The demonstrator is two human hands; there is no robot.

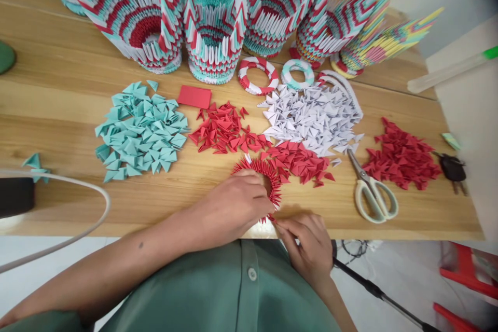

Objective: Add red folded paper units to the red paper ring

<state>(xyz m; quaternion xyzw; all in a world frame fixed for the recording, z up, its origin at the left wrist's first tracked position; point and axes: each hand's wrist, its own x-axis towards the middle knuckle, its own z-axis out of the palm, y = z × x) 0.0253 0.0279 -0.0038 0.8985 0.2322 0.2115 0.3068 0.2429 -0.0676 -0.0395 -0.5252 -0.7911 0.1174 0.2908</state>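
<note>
A ring of red folded-paper pieces [275, 185] lies at the table's front edge, with one white piece [248, 158] showing on its far side. My left hand [237, 206] covers the ring's left and near part, its fingers closed over the rim. At the ring's near right side, my right hand [307, 241] pinches a small red paper piece [271, 218] between thumb and forefinger. The fingers partly hide that piece. Just beyond the ring lie loose red triangles [298, 161] and a second red heap [218, 127].
Teal triangles [142, 132] lie left, white triangles [315, 116] behind right, and more red triangles [402, 155] farther right. Scissors [375, 194] rest nearby. Finished paper baskets [216, 57] line the back, two small rings [258, 85] before them. A white cable [103, 202] crosses at left.
</note>
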